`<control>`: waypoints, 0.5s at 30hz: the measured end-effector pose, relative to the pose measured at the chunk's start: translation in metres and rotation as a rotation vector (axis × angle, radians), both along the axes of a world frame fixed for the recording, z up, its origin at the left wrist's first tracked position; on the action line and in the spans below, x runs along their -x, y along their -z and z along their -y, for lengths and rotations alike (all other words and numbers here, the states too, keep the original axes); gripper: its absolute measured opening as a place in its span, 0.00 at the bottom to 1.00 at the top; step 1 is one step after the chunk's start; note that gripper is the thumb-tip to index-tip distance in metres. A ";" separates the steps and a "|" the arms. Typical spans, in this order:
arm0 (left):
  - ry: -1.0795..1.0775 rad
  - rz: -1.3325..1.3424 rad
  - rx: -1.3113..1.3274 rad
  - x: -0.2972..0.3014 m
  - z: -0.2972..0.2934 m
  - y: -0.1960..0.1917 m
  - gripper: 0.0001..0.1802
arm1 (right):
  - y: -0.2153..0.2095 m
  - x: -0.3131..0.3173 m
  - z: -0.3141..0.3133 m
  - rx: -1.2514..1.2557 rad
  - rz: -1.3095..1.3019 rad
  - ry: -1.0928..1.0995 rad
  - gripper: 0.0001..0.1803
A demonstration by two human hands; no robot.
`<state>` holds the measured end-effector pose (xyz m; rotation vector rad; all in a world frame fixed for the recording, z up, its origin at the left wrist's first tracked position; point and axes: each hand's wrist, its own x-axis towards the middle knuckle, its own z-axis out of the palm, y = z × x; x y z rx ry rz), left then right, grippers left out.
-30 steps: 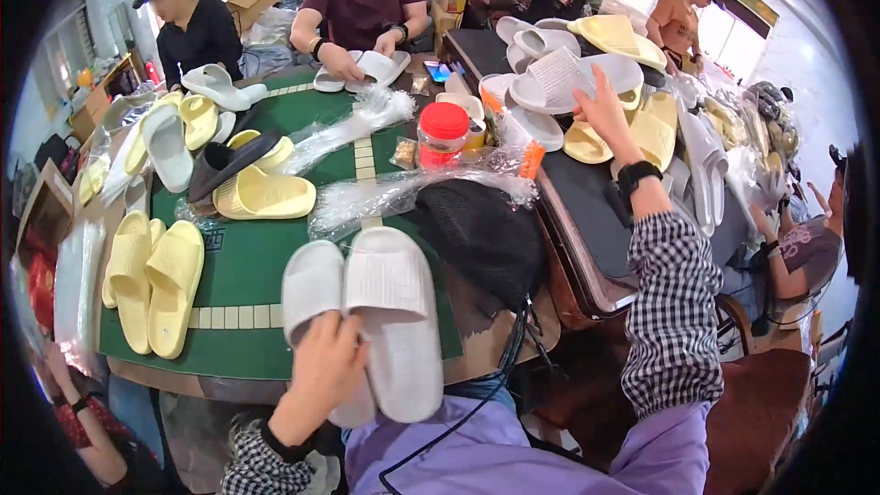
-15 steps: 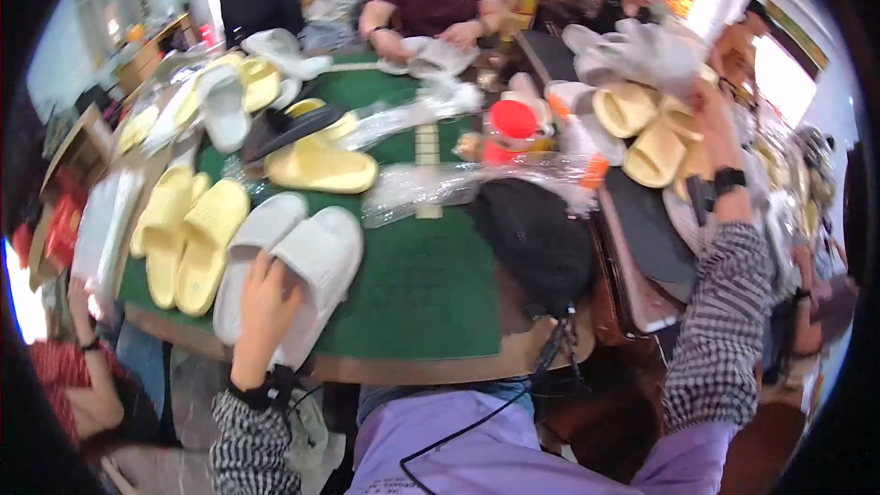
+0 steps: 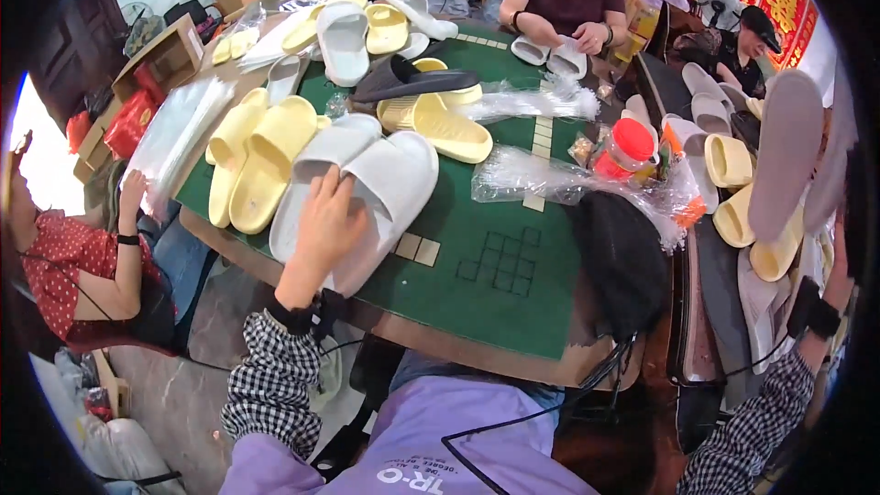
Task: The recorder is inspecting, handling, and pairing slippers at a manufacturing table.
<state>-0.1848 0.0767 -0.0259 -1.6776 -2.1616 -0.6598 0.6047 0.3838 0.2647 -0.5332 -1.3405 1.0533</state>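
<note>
My left hand (image 3: 323, 229) is closed on a pair of light grey slippers (image 3: 403, 170) lying at the table's near edge, its fingertips curled at their straps. At the far right, my right hand (image 3: 841, 266) is mostly lost in the dark rim, and its fingers do not show. Beside it, two darker grey slippers (image 3: 790, 156) stand raised with a sole facing me; they appear to be in that hand. A pair of yellow slippers (image 3: 270, 165) lies left of my left hand. Another yellow slipper (image 3: 449, 131) lies beyond it, with a black slipper (image 3: 417, 81) on top.
Clear plastic bags (image 3: 527, 174) and a red-lidded jar (image 3: 625, 148) lie across the green table mat (image 3: 440, 302). A black bag (image 3: 619, 261) hangs at the right edge. More yellow slippers (image 3: 733, 215) are piled at right. Co-workers sit opposite and at left, near plastic sleeves (image 3: 183, 142).
My view has turned to the right. My right hand has drawn back from the pile towards me, and grey slippers now stand raised beside it. My left hand stays on the light grey pair.
</note>
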 end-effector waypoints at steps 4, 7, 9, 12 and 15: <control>-0.029 0.016 -0.001 0.032 -0.001 -0.003 0.28 | 0.015 0.048 0.059 0.055 0.103 -0.078 0.22; -0.070 -0.065 -0.031 0.056 -0.003 -0.003 0.28 | 0.040 0.104 0.093 0.120 0.215 -0.115 0.25; -0.116 0.045 0.059 0.065 -0.002 0.000 0.29 | 0.062 0.147 0.114 0.215 0.160 -0.284 0.27; -0.148 0.107 0.118 0.061 0.001 0.007 0.32 | 0.106 0.223 0.152 0.139 0.247 -0.054 0.26; -0.232 0.016 0.123 0.041 0.015 0.006 0.30 | 0.126 0.299 0.184 0.368 -0.042 -0.204 0.22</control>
